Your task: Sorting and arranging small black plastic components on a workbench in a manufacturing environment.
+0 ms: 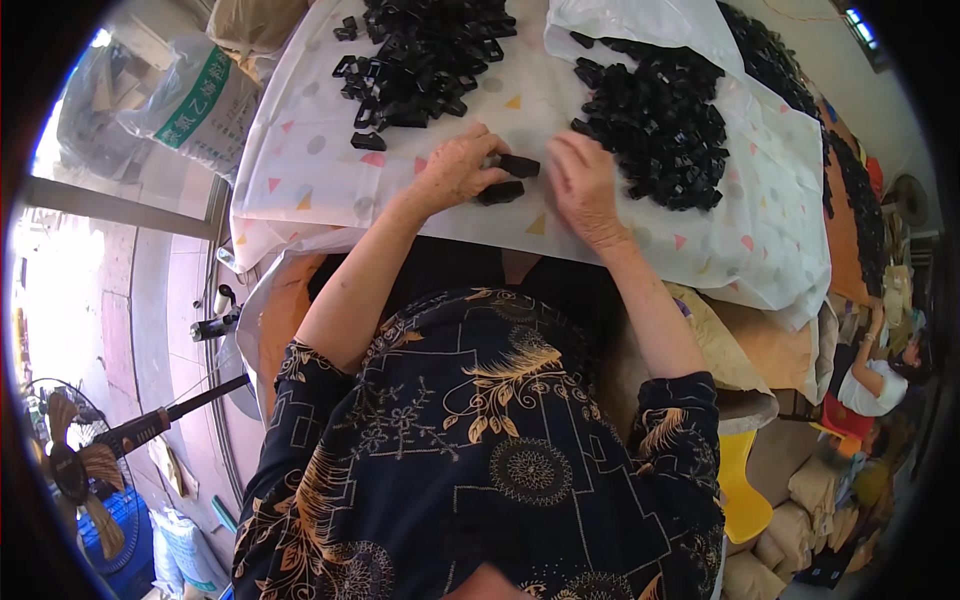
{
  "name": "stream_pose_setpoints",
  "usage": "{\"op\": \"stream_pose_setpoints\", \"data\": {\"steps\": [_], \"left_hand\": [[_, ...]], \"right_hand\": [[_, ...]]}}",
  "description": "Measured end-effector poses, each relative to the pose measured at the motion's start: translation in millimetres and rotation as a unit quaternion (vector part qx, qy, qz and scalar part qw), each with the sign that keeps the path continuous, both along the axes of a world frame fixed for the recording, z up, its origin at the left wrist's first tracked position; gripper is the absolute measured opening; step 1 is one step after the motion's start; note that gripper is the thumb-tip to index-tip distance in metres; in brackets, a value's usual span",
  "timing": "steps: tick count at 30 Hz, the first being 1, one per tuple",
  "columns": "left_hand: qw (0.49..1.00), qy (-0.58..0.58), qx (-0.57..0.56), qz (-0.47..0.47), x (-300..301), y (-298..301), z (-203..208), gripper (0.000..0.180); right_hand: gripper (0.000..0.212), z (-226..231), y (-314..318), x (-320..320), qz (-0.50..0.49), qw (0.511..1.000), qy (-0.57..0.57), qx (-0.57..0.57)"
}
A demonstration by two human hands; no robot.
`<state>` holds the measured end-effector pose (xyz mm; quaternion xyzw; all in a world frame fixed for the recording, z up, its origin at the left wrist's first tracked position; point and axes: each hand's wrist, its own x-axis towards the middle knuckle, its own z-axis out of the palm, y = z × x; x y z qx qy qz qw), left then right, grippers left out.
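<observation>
My left hand [458, 172] is closed on a small black plastic part [519, 165], gripped between thumb and fingers above the patterned tablecloth [330, 205]. Just below it, by the thumb, is a second black part [500, 192]; whether the hand touches that one, I cannot tell. My right hand [584, 190] hovers a little to the right of these parts, its fingers bent and smeared by motion, so anything in them is hidden. One pile of black parts [415, 60] lies beyond my left hand. Another pile [665, 130] sits right beside my right hand.
A single black part [368, 142] lies apart at the left pile's near edge. White plastic sheeting [640, 25] covers the far right of the table. A standing fan [85, 465] is at lower left, a yellow chair [742, 490] at lower right. Another person [880, 380] sits far right.
</observation>
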<state>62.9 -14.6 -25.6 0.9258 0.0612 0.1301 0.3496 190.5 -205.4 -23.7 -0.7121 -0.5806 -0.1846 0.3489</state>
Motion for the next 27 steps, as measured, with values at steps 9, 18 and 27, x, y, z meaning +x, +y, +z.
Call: {"op": "stream_pose_setpoints", "data": {"steps": [9,18,27], "left_hand": [[0.996,-0.017,-0.081,0.014,-3,2,-4,0.031],[0.998,-0.024,-0.043,0.029,-24,4,4,0.033],[0.966,-0.102,0.007,0.237,-93,34,11,0.019]], "right_hand": [[0.018,-13,-10,41,-0.228,0.957,-0.174,-0.031],[0.011,-15,-3,23,-0.230,0.963,-0.140,-0.013],[0.030,-2,-34,27,-0.207,0.966,-0.128,-0.081]]}}
